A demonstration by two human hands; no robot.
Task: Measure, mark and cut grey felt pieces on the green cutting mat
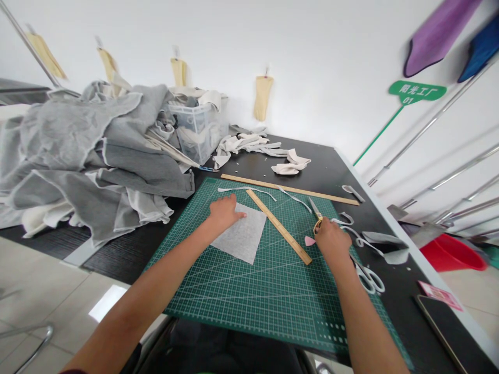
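My left hand [224,213] rests on the upper left part of a square grey fabric piece [244,238], thumb stretched out over it. The piece lies flat on a green cutting mat [249,301]. At the mat's right side my right hand [334,240] is closed around the gold handles of a pair of scissors [315,208], whose blades point away from me. Beside that hand lies a small pink piece [309,241]. A short wooden ruler [279,227] slants between the fabric and my right hand. White-handled scissors [372,280] lie near my right wrist.
A long wooden ruler [288,188] crosses the mat's far edge, with thin fabric strips [249,189] nearby. Grey cloth [89,135] is heaped at left, beside a clear plastic bin [200,130]. Fabric scraps [249,144] lie behind. A phone [448,327] sits at front right.
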